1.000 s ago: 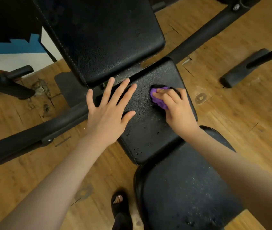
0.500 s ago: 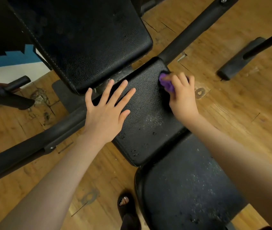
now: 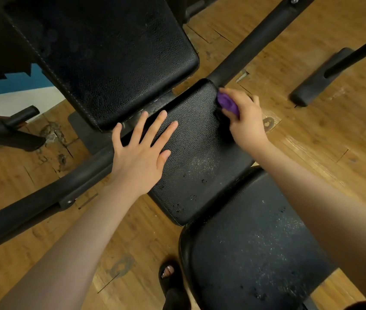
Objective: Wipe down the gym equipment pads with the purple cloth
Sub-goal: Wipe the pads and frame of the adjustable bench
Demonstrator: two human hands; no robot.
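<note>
Purple cloth [image 3: 228, 104] sits bunched in the right hand [image 3: 245, 118], whose fingers [image 3: 233, 92] are curled over it and press it against the far right edge of the middle pad [image 3: 195, 157], just beside the black frame tube [image 3: 244, 54] that runs away to the far right. Only a small fold of the cloth shows between fingers and pad; the rest is hidden under the hand. The left hand [image 3: 140, 151] lies flat on the left side of the same pad, fingers straight and spread, holding nothing, apparently steadying the bench.

The step in hand looks like wiping the middle pad, with the cloth now working its right side wall rather than its top. Droplets and a dull speckled patch show on the near half of this pad, so it is probably not finished. The near pad [image 3: 251, 249], at lower right, is speckled all over with pale spots and seems untouched. The large far pad [image 3: 110, 54] appears dry and dark, though whether it has been wiped cannot be told.

Next, the cloth most likely needs drawing back toward the near end across the wet patch, with firm flat pressure, then carrying on to the near pad. The left hand would have to lift clear for the left strip beneath it to be reached.

A sandalled foot [image 3: 173, 285] stands on the wooden floor [image 3: 311, 153] near the bench.
</note>
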